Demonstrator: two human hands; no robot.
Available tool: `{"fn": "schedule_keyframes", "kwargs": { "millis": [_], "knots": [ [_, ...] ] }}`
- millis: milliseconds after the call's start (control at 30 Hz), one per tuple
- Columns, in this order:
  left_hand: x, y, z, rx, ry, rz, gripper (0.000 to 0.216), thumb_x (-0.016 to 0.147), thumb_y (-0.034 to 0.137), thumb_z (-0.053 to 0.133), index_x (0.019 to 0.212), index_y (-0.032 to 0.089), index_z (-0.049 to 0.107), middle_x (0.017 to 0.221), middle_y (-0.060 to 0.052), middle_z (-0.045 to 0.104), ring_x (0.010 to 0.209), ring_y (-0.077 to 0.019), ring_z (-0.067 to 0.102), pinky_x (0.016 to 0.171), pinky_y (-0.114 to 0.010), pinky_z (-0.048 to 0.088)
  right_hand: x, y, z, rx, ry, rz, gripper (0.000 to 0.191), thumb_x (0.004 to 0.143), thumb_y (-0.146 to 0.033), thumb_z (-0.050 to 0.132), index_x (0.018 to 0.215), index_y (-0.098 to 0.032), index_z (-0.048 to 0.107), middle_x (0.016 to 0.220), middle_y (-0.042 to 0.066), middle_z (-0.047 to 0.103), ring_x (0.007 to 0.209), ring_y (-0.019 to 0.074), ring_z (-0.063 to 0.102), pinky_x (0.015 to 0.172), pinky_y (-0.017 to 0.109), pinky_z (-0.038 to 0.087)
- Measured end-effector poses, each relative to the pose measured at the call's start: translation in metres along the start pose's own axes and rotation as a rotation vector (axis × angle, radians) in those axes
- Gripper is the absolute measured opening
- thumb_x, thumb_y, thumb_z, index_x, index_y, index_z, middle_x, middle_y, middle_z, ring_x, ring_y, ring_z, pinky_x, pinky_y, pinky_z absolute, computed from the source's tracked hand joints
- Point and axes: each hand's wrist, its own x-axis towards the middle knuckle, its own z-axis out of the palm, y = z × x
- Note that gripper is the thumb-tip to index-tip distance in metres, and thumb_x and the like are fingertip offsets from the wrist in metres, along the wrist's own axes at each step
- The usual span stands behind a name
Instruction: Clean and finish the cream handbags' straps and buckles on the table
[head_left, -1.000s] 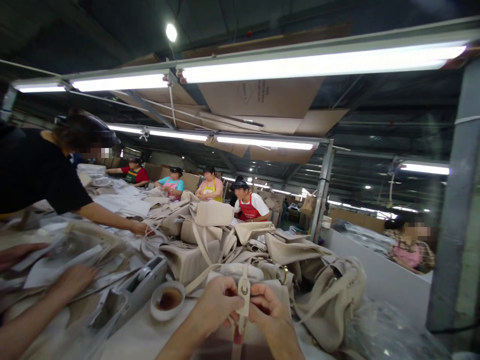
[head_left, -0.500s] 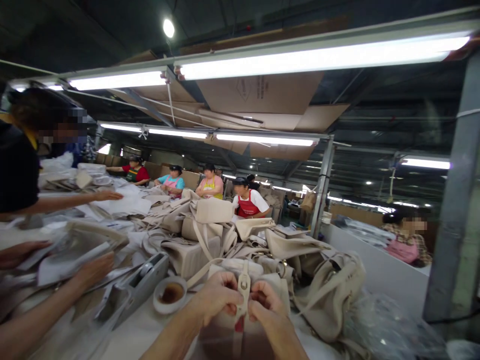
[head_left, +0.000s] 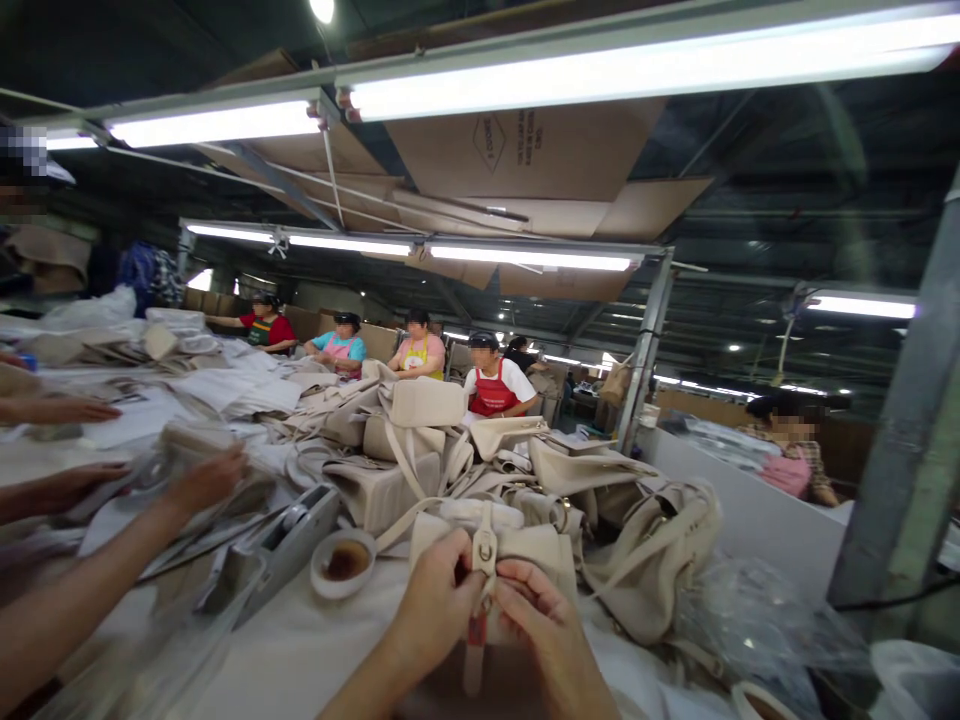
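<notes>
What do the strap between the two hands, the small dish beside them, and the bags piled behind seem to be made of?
Strap: probably leather or faux leather, matte cream, stiff, with a pale metal ring. Small dish: likely glazed ceramic or plastic, glossy white rim, brown liquid inside. Bags: the same matte cream leather-like material, holding crisp folds. Left hand and right hand pinch the strap.

Illumination comes from fluorescent tube fixtures [head_left: 645, 65] overhead, overexposed to white with glare along their housings. The worktable [head_left: 300, 650] below is evenly lit with soft shadows. The ceiling stays dim. Wide-angle distortion bends the steel post [head_left: 900, 480] at right. Motion blur smears the forearm [head_left: 67, 610] at lower left; faces are pixelated
</notes>
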Motion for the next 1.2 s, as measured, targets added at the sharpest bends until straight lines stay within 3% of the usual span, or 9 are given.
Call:
{"fn": "schedule_keyframes", "kwargs": {
  "millis": [100, 167, 400, 533, 700, 867, 933, 1033, 1200],
  "knots": [
    [0.001, 0.001, 0.000, -0.334, -0.085, -0.151, 0.013, 0.067, 0.026, 0.057, 0.068, 0.022, 0.044, 0.058, 0.006, 0.051, 0.051, -0.0130, 0.050, 0.050, -0.025, 0.040, -0.002, 0.008, 0.004, -0.019, 0.028, -0.150, 0.043, 0.053, -0.044, 0.089, 0.085, -0.020, 0.072, 0.079, 0.004, 0.076, 0.074, 0.0206, 0.068, 0.069, 0.030, 0.055],
    [0.000, 0.002, 0.001, -0.454, -0.118, -0.226, 0.018, 0.064, 0.028, 0.061, 0.070, 0.022, 0.046, 0.056, 0.006, 0.055, 0.046, -0.0125, 0.051, 0.046, -0.025, 0.042, -0.001, 0.014, 0.008, 0.007, 0.024, -0.180, 0.038, 0.058, -0.043, 0.086, 0.086, -0.022, 0.071, 0.074, 0.003, 0.073, 0.065, 0.0206, 0.066, 0.063, 0.032, 0.055],
    [-0.006, 0.003, 0.000, -0.738, -0.122, -0.361, 0.029, 0.056, 0.019, 0.071, 0.080, 0.016, 0.056, 0.063, 0.001, 0.064, 0.049, -0.0089, 0.054, 0.053, -0.025, 0.049, 0.008, 0.020, 0.021, 0.093, 0.117, -0.177, 0.032, 0.053, -0.027, 0.082, 0.078, -0.023, 0.062, 0.067, -0.001, 0.066, 0.058, 0.0166, 0.059, 0.053, 0.028, 0.049],
    [-0.007, 0.001, -0.002, -0.803, -0.020, -0.332, 0.032, 0.054, 0.018, 0.071, 0.081, 0.019, 0.053, 0.068, 0.003, 0.065, 0.049, -0.0100, 0.054, 0.051, -0.026, 0.050, 0.009, 0.031, 0.021, 0.116, 0.154, -0.110, 0.039, 0.049, -0.024, 0.079, 0.079, -0.026, 0.053, 0.062, -0.005, 0.061, 0.055, 0.0173, 0.057, 0.050, 0.028, 0.048],
    [-0.004, 0.005, -0.007, -0.511, 0.042, -0.191, 0.010, 0.063, 0.019, 0.062, 0.069, 0.019, 0.055, 0.055, 0.004, 0.055, 0.048, -0.0117, 0.052, 0.050, -0.024, 0.043, 0.005, 0.043, 0.018, 0.033, 0.130, -0.133, 0.026, 0.057, -0.023, 0.073, 0.068, -0.024, 0.049, 0.059, -0.007, 0.053, 0.053, 0.0122, 0.050, 0.050, 0.023, 0.038],
    [-0.013, -0.001, -0.010, 0.082, 0.030, 0.236, 0.017, 0.076, 0.012, 0.053, 0.079, 0.020, 0.069, 0.097, -0.008, 0.064, 0.091, -0.0212, 0.062, 0.079, -0.029, 0.049, 0.006, 0.043, 0.013, 0.033, 0.081, -0.167, 0.026, 0.060, -0.027, 0.075, 0.067, -0.024, 0.050, 0.059, -0.007, 0.053, 0.055, 0.0124, 0.047, 0.053, 0.024, 0.038],
    [-0.016, -0.009, -0.010, 0.288, 0.005, 0.325, 0.021, 0.082, 0.011, 0.049, 0.078, 0.021, 0.068, 0.099, -0.009, 0.065, 0.090, -0.0216, 0.061, 0.080, -0.030, 0.048, 0.008, 0.048, 0.011, 0.045, 0.056, -0.154, 0.028, 0.061, -0.028, 0.076, 0.068, -0.024, 0.050, 0.060, -0.007, 0.054, 0.055, 0.0128, 0.048, 0.054, 0.024, 0.039],
    [-0.012, -0.015, -0.008, 0.460, 0.038, 0.390, 0.024, 0.086, 0.012, 0.044, 0.075, 0.021, 0.063, 0.092, -0.008, 0.064, 0.082, -0.0216, 0.060, 0.075, -0.031, 0.046, 0.011, 0.059, 0.013, 0.047, 0.093, -0.156, 0.029, 0.060, -0.028, 0.074, 0.066, -0.025, 0.047, 0.055, -0.008, 0.051, 0.051, 0.0119, 0.045, 0.051, 0.024, 0.035],
    [0.005, 0.010, -0.009, 0.370, 0.215, 0.318, 0.018, 0.087, 0.017, 0.041, 0.074, 0.022, 0.052, 0.088, -0.006, 0.059, 0.082, -0.0203, 0.058, 0.075, -0.031, 0.044, 0.007, 0.084, 0.018, -0.111, 0.115, -0.239, 0.028, 0.056, -0.023, 0.073, 0.058, -0.025, 0.045, 0.048, -0.009, 0.043, 0.046, 0.0105, 0.037, 0.047, 0.024, 0.030]
  ]
}}
